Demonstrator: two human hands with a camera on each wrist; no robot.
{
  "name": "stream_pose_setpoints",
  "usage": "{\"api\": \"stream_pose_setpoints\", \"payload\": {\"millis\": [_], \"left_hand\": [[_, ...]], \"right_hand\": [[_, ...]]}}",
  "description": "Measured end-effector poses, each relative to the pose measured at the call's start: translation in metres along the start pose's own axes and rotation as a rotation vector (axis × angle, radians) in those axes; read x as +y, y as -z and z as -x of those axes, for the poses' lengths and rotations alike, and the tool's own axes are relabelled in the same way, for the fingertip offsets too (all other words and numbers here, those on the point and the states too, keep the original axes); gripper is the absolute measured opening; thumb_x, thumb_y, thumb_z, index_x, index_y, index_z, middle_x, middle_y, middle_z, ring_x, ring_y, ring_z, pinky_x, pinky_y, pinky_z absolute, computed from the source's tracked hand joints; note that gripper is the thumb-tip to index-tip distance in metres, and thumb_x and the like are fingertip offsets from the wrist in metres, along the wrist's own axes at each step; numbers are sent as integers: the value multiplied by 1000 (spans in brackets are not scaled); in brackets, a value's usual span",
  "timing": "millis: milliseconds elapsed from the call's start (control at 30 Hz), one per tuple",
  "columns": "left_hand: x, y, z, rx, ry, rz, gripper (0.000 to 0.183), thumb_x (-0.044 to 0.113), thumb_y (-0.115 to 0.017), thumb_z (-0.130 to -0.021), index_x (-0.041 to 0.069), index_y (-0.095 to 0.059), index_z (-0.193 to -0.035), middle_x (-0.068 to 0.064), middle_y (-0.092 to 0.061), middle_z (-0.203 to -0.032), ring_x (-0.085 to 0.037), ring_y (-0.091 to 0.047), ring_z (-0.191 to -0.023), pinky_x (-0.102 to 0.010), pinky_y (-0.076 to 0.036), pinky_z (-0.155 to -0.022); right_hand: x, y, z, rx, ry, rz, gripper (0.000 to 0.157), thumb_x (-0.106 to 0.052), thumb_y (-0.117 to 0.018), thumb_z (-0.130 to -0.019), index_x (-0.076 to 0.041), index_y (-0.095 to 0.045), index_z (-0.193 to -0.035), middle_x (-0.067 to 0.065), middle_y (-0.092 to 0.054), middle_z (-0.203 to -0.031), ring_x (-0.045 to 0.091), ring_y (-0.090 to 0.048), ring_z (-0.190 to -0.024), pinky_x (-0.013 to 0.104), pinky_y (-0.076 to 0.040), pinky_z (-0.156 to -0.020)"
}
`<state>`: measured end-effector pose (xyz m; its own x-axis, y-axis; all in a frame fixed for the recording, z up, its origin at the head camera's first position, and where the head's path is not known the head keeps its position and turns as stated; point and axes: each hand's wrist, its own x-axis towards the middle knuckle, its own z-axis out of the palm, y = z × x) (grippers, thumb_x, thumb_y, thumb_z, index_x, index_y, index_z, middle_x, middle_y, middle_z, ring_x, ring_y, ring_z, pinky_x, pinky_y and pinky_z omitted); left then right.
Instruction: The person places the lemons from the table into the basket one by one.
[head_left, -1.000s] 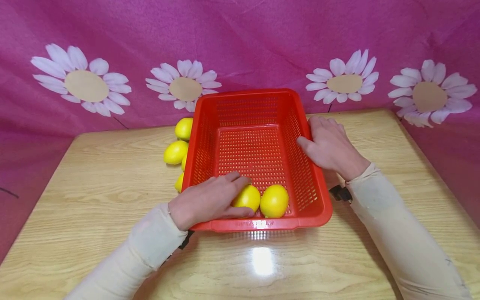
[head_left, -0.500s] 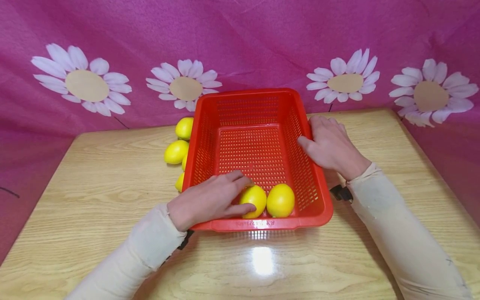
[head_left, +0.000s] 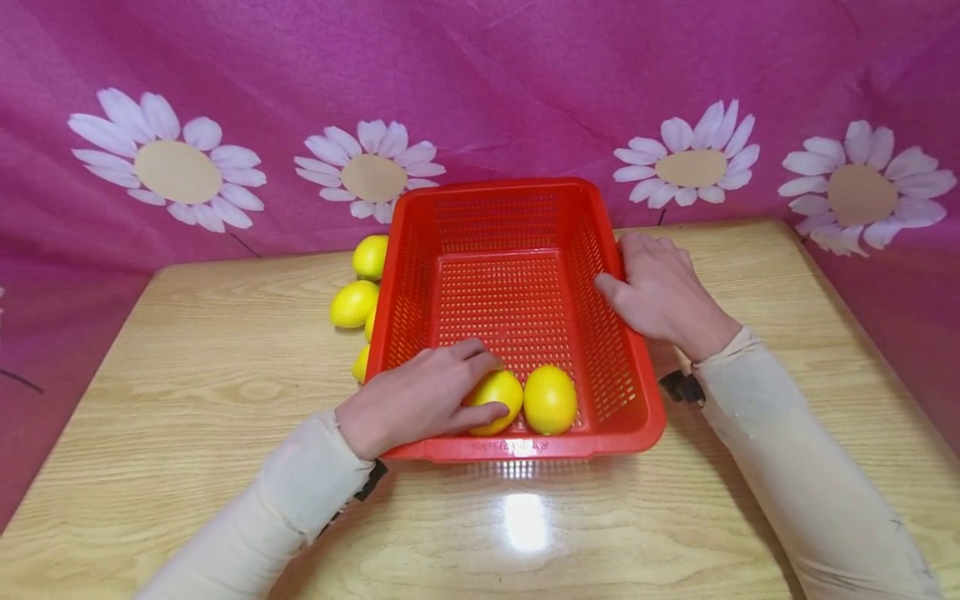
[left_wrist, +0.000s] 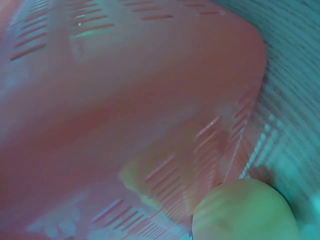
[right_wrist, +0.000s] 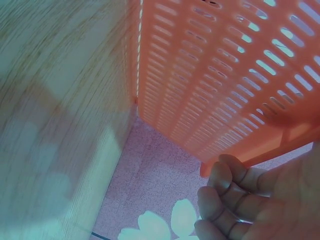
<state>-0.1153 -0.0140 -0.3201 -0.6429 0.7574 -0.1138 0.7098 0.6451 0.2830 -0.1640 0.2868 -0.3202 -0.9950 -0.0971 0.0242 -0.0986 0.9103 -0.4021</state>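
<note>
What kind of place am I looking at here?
Probably an indoor tabletop setup, perhaps staged: a wood-grain table backed by a pink flower-print cloth, with lemons in and beside a red basket.

Place: can't tell which room | shows: wooden table (head_left: pixel 225 400), pink cloth (head_left: pixel 525 83) with big white flowers (head_left: pixel 178 172) behind it

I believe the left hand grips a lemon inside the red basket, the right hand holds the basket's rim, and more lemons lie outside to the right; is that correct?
Not quite: the head view shows the outside lemons lying to the left of the red basket, not right. The left hand does grip a lemon inside it, and the right hand holds its rim.
</note>
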Motion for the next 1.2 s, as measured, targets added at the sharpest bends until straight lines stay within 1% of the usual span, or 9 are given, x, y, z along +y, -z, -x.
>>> {"api": "stream_pose_setpoints", "payload": {"millis": [233, 500, 767, 867, 1000, 1100, 1200], "left_hand": [[0, -1, 0, 6, -2, -12, 48, 48, -68, -97, 13, -67, -130, -2, -66, -114, -13, -61, -89, -29, -61, -89], [-2, -2, 1, 21, 1, 1, 47, 48, -69, -96, 16, -67, -131, -1, -67, -117, -12, -61, -96, -29, -60, -93], [-2, -2, 0, 27, 0, -5, 48, 50, -70, -96, 19, -67, -133, 0, -66, -119, -10, -60, -95, -27, -60, -91], [-3, -2, -1, 44, -12, -8, 47, 49, -70, -95, 19, -68, -132, 0, -67, -117, -10, -60, -92, -25, -60, -89], [-4, -1, 0, 90, -43, -24, 41, 46, -71, -96, 19, -70, -127, 1, -68, -114, -11, -60, -92, -28, -58, -91], [-4, -1, 0, 126, -56, -41, 38, 44, -70, -97, 18, -71, -125, 1, -69, -114, -13, -61, -97, -35, -55, -96], [-4, -1, 1, 152, -61, -57, 38, 43, -69, -97, 17, -71, -125, 0, -71, -116, -17, -64, -104, -38, -51, -101]], "right_hand": [[0, 0, 0, 12, 9, -2, 42, -33, -50, -99, 0, -56, -124, 18, -59, -104, 36, -50, -102, 50, -39, -86], [-1, -1, 0, -8, -2, -12, 44, -32, -51, -99, -1, -53, -129, 17, -58, -107, 35, -49, -102, 48, -38, -85], [0, 0, 1, 8, 5, -10, 43, -32, -51, -98, -1, -53, -127, 17, -58, -105, 34, -50, -99, 45, -37, -81], [0, 0, 1, 7, 4, -10, 43, -32, -51, -98, -1, -53, -127, 17, -58, -105, 34, -50, -99, 44, -36, -81], [-1, 0, 1, 1, 0, -11, 42, -32, -52, -98, -1, -53, -127, 17, -58, -105, 34, -50, -98, 45, -37, -81], [-1, 0, 1, -1, 2, -13, 42, -32, -52, -98, -1, -53, -127, 17, -58, -104, 33, -50, -98, 44, -37, -81], [-1, 0, 1, -7, -2, -18, 43, -32, -53, -98, -2, -52, -128, 17, -58, -106, 33, -49, -99, 44, -37, -82]]}}
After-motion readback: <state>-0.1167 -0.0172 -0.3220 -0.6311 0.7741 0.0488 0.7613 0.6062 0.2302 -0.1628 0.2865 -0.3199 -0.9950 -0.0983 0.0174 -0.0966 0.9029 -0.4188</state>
